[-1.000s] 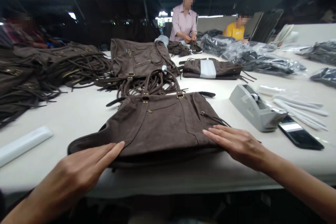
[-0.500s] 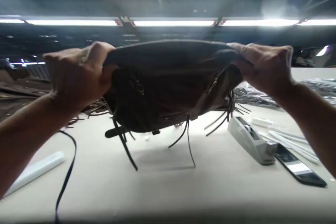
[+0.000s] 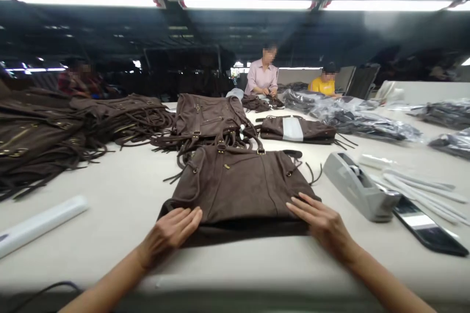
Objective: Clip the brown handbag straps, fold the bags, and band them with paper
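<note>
A dark brown handbag (image 3: 240, 183) lies on the white table, its handles and small buckles toward the far side. My left hand (image 3: 172, 230) rests on its near left corner, fingers stretched over the fabric and thumb hidden. On the near right corner lies my right hand (image 3: 323, 220), open, with its fingers extended and slightly apart. Between the hands, a dark fold runs along the bag's near edge. Close to my right hand stands a grey tape dispenser (image 3: 358, 188).
A phone (image 3: 428, 225) and white strips (image 3: 422, 193) lie at right; a white bar (image 3: 40, 225) lies left. Brown bags (image 3: 44, 132) are heaped at far left. Behind are another bag (image 3: 209, 115), a banded bag (image 3: 312, 129) and plastic-wrapped goods (image 3: 360, 115). Co-workers (image 3: 261, 78) are beyond.
The handbag has come down from mid-air, where both hands gripped its upper edge, and now lies on the table. My hands have lowered with it and my fingers have straightened.
</note>
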A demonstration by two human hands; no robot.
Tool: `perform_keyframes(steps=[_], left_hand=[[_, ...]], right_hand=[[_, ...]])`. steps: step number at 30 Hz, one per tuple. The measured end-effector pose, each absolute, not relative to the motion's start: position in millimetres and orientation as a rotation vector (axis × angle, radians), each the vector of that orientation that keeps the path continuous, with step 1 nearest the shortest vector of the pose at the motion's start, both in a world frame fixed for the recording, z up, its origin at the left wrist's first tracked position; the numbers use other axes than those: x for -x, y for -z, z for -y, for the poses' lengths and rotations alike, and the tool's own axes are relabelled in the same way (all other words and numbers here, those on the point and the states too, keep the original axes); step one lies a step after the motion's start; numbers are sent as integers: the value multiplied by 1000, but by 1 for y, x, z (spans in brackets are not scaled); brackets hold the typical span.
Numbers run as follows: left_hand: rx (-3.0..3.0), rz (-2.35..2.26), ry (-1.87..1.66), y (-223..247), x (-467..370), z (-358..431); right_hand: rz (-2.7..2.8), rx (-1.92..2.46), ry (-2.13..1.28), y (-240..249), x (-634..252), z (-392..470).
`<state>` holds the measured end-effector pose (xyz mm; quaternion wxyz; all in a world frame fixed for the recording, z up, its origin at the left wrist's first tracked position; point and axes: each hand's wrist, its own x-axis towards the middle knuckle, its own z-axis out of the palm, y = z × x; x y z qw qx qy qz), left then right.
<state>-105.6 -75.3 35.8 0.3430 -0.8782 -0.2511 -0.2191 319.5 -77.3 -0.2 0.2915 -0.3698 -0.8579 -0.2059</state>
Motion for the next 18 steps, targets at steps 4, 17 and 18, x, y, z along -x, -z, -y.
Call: perform_keyframes(steps=[4,17,18], left_hand=[[2427,912,547,-8,107,87],[2345,891,440,-4,106,95],[2347,889,442,-4,106,95]], right_hand=[[2373,1153,202,9,-319,86],[2634,1073,283,-115,-270,56],[2638,990,296,-125,-257,49]])
